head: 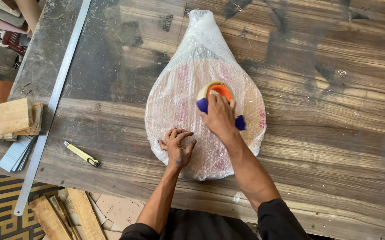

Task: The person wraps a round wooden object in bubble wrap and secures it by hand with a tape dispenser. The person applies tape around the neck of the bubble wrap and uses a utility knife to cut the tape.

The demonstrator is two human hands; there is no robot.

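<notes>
Two bare hands work on one round, flat object wrapped in clear bubble wrap (pixel 188 95), which lies at the middle of the dark, scratched wooden table (pixel 326 115), its wide end close to the near edge and its gathered, narrow neck pointing toward the far edge. The left hand (pixel 177 146) presses down on the near part of the bundle, fingers curled together against the wrap. The right hand (pixel 220 116) is clamped around an orange-cored tape dispenser with a blue handle (pixel 219 93), which rests on top of the bundle, just right of its middle.

By its look the bundle is stiff inside and soft outside: a rigid disc under a yielding, slippery film. It seems light rather than heavy, and possibly fragile, given the padding. The safest hold appears to be under the wide rim with both palms, or at the twisted neck, where the film bunches; the smooth top offers little grip.

Near the left edge lie a long steel ruler (pixel 52 104), a yellow utility knife (pixel 82 154), a stack of pale wooden blocks (pixel 15 118) and a pack of grey strips (pixel 16 153). The right half of the table offers open room for sliding or turning the bundle; the near edge is tight, with wood offcuts (pixel 65 215) on the floor below.
</notes>
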